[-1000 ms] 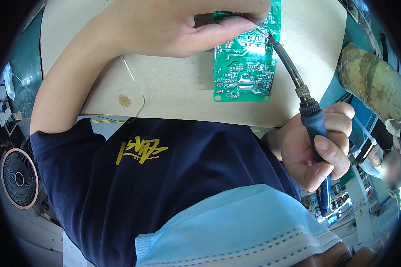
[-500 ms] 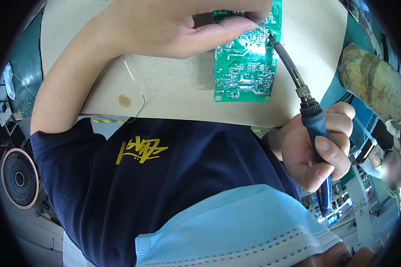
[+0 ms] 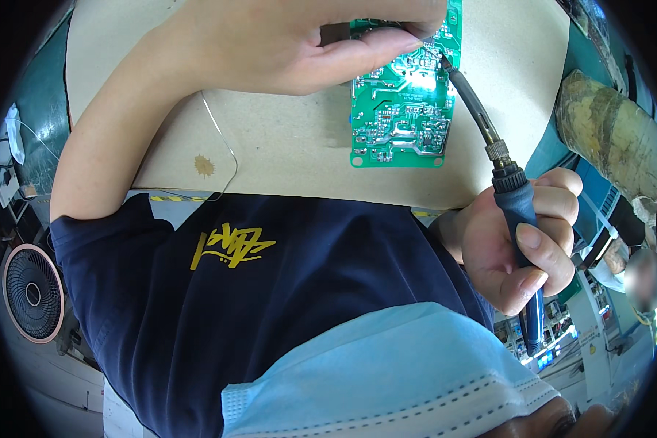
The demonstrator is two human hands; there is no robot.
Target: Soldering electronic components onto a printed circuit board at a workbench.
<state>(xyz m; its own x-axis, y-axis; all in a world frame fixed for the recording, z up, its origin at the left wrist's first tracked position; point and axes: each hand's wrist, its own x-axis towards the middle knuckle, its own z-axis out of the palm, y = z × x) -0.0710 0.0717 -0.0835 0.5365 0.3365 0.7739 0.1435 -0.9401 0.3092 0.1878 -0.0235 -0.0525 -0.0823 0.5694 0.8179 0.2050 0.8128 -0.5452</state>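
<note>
A green circuit board (image 3: 398, 120) with silvery solder tracks lies on the tan work surface, its far part covered by my left hand (image 3: 292, 47). That hand is closed, thumb and finger pinching thin solder wire (image 3: 221, 131), whose short end shows just past the thumb tip. More of the wire trails out below the wrist toward the near edge. My right hand (image 3: 522, 241) is wrapped round the blue handle of a soldering iron (image 3: 478, 117). The iron slants down-left in its reach to the board, its dark tip at the board's right side, close to the wire's end.
A brown stain (image 3: 204, 166) marks the tan sheet (image 3: 285, 142) near its front edge. To the right lies a tape-wrapped yellowish bundle (image 3: 609, 135). A round fan (image 3: 33, 292) stands at the lower left. Another person (image 3: 642, 281) is at the far right, blurred.
</note>
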